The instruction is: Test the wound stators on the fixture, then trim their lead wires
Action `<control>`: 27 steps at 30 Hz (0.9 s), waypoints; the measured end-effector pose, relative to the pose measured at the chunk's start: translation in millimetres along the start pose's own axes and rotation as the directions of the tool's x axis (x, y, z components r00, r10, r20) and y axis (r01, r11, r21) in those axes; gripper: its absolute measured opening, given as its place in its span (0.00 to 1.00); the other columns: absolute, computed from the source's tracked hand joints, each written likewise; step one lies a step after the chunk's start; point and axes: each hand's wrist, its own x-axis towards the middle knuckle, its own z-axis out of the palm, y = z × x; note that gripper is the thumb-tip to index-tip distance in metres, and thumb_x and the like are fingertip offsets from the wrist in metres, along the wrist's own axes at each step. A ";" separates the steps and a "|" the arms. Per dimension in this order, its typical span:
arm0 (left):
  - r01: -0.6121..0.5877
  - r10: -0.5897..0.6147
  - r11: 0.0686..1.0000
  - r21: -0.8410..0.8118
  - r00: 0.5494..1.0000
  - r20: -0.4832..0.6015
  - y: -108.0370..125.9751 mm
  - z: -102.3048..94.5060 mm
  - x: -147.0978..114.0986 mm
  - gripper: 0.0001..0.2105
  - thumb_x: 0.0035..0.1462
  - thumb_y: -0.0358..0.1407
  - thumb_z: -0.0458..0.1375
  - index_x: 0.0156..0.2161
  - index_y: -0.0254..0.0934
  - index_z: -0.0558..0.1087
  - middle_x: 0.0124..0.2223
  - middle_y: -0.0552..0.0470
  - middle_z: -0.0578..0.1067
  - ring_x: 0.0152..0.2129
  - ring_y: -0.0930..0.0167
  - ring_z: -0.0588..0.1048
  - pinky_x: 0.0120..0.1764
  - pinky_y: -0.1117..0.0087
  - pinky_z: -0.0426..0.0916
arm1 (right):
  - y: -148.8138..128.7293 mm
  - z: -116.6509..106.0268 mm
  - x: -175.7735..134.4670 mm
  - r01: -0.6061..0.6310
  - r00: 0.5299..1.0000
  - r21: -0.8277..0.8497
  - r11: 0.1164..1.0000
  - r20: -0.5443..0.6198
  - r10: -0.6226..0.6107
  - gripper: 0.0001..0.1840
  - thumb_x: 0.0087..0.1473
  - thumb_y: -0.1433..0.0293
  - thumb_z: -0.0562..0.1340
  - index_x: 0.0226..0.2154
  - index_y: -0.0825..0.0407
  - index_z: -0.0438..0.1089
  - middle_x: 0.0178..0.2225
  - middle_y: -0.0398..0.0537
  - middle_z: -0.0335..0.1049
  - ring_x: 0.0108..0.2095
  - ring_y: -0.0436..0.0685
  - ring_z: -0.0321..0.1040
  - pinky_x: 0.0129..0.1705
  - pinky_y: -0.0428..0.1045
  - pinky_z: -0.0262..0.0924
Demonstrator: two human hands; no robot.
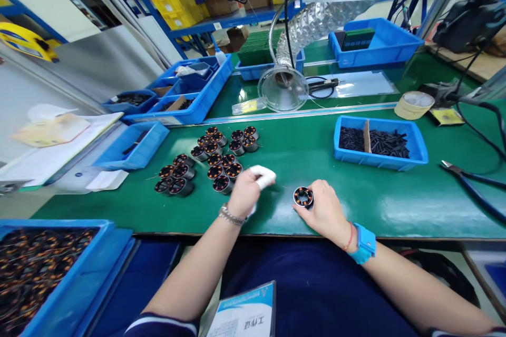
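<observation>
My right hand (326, 209) grips a round motor stator (303, 197) with black slots and copper windings, its thumb and fingers around the sides. The stator sits low over the green bench top, its open face up; whether it touches the bench I cannot tell. To its left, my left hand (245, 194) hovers over the bench with white coverings on some fingers. Its index finger and thumb are apart, and nothing shows between them. Just beyond that hand stand several more stators (234, 170) in clusters, with another group (181, 187) further left.
A blue divided bin (381, 160) of short black tubes stands right, near pliers (470, 181) and a tape roll (414, 104). A clear fume hood (283, 89) hangs at the back. Lower left is a blue crate (95, 268) filled with stators.
</observation>
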 end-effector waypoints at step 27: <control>0.399 -0.378 0.916 -0.049 0.897 0.230 24.0 -9.3 1.3 0.08 0.39 0.36 0.61 0.24 0.32 0.73 0.25 0.51 0.73 0.23 0.73 0.70 0.26 0.73 0.65 | -0.8 -0.1 -0.4 -0.008 1.000 0.026 1.000 -0.025 0.009 0.13 0.47 0.61 0.60 0.28 0.52 0.57 0.28 0.48 0.61 0.31 0.56 0.57 0.32 0.50 0.52</control>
